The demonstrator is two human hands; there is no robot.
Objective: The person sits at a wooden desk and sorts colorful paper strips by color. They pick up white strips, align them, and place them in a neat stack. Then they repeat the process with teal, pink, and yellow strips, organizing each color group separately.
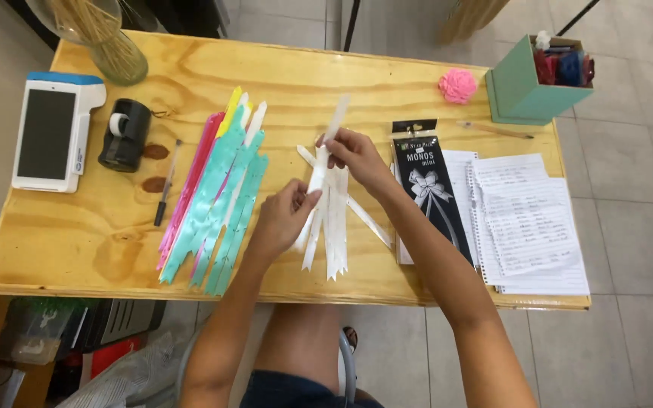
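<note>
My left hand point(281, 215) and my right hand point(353, 155) both pinch one white ribbon strip point(325, 147), held just above the wooden table point(77, 234). The right hand grips it higher up, the left hand lower down. Under the hands lies a small pile of white ribbon strips point(334, 227), fanned out. To the left of my hands lies a spread of teal, pink and yellow ribbon strips point(217, 196).
A black ribbon package point(431, 193) and a spiral notebook with written pages point(527, 223) lie to the right. A tape dispenser point(124, 134), a pen point(165, 185), a white handheld terminal point(51, 130), a glass vase point(103, 38), a pink pompom point(457, 85) and a green box point(527, 83) stand around.
</note>
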